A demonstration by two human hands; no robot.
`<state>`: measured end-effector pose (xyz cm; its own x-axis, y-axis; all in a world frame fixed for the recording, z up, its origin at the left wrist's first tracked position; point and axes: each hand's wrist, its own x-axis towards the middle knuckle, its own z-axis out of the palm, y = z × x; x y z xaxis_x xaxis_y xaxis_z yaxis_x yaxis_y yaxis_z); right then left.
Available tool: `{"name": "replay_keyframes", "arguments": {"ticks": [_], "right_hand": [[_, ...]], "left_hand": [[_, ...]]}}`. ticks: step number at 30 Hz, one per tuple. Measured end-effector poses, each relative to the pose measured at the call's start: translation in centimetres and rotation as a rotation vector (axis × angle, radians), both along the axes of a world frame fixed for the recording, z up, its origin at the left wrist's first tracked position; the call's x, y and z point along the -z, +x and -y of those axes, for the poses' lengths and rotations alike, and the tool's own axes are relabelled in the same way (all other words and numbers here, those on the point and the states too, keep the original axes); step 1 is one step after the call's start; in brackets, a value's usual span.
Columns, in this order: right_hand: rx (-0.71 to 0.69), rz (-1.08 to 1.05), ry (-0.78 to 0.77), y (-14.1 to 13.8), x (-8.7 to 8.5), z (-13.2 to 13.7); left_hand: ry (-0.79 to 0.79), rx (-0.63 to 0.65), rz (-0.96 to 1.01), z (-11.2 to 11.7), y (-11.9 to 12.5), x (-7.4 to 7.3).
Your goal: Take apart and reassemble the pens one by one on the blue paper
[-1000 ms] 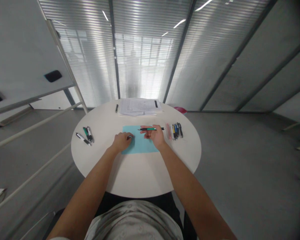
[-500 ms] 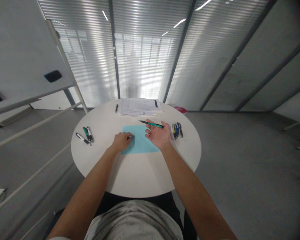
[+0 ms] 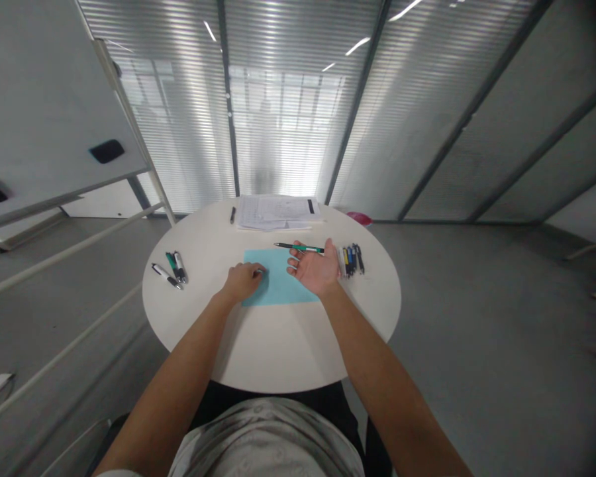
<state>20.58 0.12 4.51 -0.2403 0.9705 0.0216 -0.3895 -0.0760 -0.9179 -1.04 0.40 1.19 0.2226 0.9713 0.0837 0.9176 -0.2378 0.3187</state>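
A white round table stands before a slatted glass partition, with a whiteboard off to the left. A stack of printed papers lies at the table's far edge, with a lone dark pen just left of it. A cluster of pens lies near the left edge, and a row of pens lies near the right edge. A light blue sheet lies mid-table. The left hand rests palm down on the sheet's left part, fingers curled over something small and grey that is too hidden to identify. The right hand lies palm up at the sheet's right corner, fingers spread open, gripping nothing. A green-and-black pen lies along the sheet's far edge, just beyond those fingers.
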Motion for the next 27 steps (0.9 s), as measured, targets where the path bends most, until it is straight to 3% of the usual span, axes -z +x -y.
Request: {"name": "replay_keyframes", "arguments": {"ticks": [8, 15, 21, 27], "right_hand": [[-0.05, -0.109, 0.045, -0.4, -0.4, 0.3], [-0.045, -0.007, 0.101, -0.5, -0.8, 0.6], [-0.001, -0.05, 0.045, -0.7, -1.3, 0.8], [-0.072, -0.294, -0.046, -0.5, -0.6, 0.1]], "left_hand": [[-0.009, -0.01, 0.0, 0.0, 0.0, 0.0], [-0.005, 0.002, 0.006, 0.0, -0.1, 0.0], [-0.003, -0.005, 0.009, 0.0, 0.0, 0.1], [0.012, 0.007, -0.004, -0.1, 0.0, 0.3]]}}
